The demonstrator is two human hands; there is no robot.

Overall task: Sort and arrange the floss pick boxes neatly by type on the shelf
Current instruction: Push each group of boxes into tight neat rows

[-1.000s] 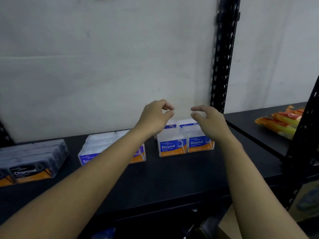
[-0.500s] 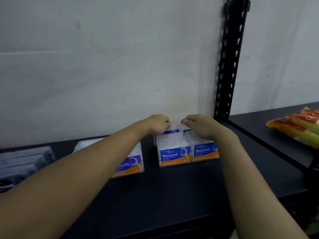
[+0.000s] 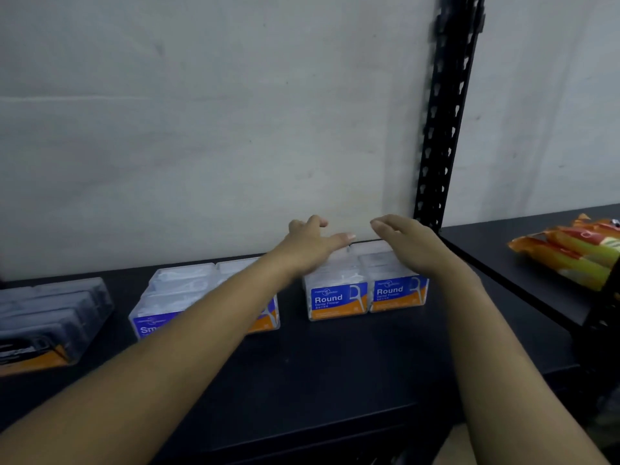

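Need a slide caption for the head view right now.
Both open hands, left hand and right hand, hover over the Round floss boxes on the black shelf.

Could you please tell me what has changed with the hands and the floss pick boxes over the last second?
Both hands went down onto the back Round boxes, fingers curled on them, and have now lifted off with fingers spread: left hand and right hand hold nothing. The Round boxes, the Smooth boxes and the dark Charcoal boxes sit where they were.
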